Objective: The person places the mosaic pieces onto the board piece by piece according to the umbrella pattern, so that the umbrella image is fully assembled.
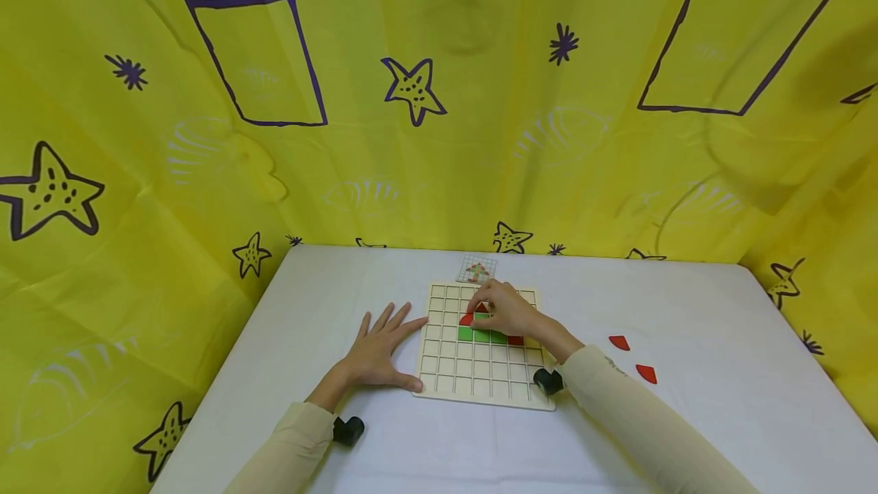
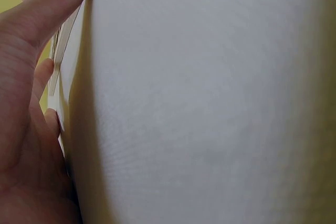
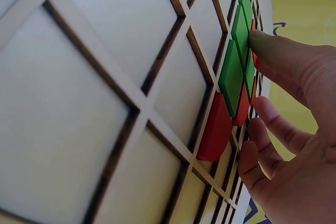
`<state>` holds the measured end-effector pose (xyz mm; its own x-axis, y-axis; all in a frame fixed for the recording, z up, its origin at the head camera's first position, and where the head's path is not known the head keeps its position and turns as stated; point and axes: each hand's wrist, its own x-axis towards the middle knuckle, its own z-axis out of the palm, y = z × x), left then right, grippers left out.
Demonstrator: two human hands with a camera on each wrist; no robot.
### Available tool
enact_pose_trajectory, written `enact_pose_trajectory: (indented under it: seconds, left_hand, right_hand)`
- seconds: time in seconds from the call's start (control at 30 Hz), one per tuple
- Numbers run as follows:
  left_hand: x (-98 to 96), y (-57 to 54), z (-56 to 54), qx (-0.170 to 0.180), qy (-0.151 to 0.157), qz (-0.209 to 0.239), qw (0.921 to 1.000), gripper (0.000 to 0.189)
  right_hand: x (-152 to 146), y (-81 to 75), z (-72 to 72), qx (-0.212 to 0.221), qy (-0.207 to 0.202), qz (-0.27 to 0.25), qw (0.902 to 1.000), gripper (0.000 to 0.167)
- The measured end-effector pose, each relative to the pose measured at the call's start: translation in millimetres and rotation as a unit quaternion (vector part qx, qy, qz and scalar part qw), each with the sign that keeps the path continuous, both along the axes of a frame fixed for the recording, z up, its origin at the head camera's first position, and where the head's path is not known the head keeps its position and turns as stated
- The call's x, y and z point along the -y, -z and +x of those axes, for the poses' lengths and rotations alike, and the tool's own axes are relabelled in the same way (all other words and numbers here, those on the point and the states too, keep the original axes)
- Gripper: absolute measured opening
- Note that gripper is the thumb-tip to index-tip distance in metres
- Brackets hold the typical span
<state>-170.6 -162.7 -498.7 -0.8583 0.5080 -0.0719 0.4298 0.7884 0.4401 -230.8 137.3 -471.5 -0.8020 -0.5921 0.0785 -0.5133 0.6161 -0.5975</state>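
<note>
We see the right hand pinching a red tile by green tiles on the board; second red tile right of them, yellow cloth far.

The head camera looks forward and down from behind and above the fingers, far enough back to include the gridded board, much of the table and the yellow curtain beyond. The left wrist camera skims the table sideways, very near the left fingers, sharing the board's edge with the head view. The right wrist camera, close and tipped, looks across the board towards the right fingers; head view shares the green pieces beside them.
</note>
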Motion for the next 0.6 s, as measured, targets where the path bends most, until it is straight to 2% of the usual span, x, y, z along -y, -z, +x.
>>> enact_pose_trajectory:
  seconds: [0.17,0.47,0.6]
  left_hand:
    - [-0.2,0.3,0.6,-0.002,0.000,-0.002,1.0000,0.111]
    - [0.0,2.3,0.3,-0.006,-0.002,-0.007,1.0000,0.112]
    - [-0.4,2.5,0.2,-0.006,-0.002,-0.007,0.9999,0.112]
  right_hand:
    - [-1.6,-0.4,-0.3,0.008,-0.003,-0.004,1.0000,0.016]
    - [-13.2,-6.1,1.7,0.038,0.013,-0.044,0.9982,0.041]
    - [-21.7,-9.7,4.8,0.027,0.017,-0.049,0.9983,0.045]
